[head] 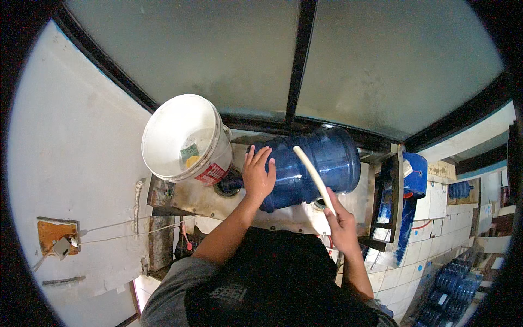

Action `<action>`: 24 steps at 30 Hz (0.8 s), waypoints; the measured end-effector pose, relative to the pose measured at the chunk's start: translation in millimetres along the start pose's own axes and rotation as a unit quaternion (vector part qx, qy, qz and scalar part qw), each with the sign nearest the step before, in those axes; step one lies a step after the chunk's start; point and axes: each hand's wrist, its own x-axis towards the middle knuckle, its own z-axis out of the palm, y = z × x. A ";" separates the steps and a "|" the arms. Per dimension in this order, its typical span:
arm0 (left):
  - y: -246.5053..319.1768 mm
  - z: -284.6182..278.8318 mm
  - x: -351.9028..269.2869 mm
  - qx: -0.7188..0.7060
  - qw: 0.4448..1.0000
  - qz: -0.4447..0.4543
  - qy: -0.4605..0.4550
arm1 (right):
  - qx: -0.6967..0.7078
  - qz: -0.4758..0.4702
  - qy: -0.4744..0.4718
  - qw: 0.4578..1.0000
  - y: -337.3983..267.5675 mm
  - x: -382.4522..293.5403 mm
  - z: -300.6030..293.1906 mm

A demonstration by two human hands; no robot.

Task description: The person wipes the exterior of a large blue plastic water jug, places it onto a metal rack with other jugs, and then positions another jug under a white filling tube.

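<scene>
A blue plastic water jug [294, 171] lies on its side across a metal counter [200, 204], its neck pointing left. My left hand [259, 171] rests on the jug near its neck end with the fingers spread. In my right hand [341, 225] is a pale flexible hose [312, 173], its free end over the jug's side. Whether the hose touches the jug cannot be told. Left of the jug stands a white plastic bucket [184, 139], with a green scouring pad [189, 152] and something yellow [192, 161] inside.
Black-framed frosted panes [229, 53] rise behind the counter. A metal frame [394, 200] and a blue container [414, 175] stand at the right. More blue water jugs [449, 286] are on the floor at lower right. A cable runs from a wall socket [61, 248] at left.
</scene>
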 end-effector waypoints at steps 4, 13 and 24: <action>-1.6 2.0 0.5 -0.008 1.000 0.000 -0.005 | 0.006 -0.016 -0.024 1.000 0.4 -7.1 11.8; 0.4 5.4 2.9 -0.012 0.999 -0.027 0.017 | -0.010 -0.018 -0.071 0.997 5.5 -9.9 -19.1; 1.3 0.7 2.7 0.003 1.000 -0.027 -0.001 | -0.053 0.038 0.083 0.994 2.1 -15.7 -62.2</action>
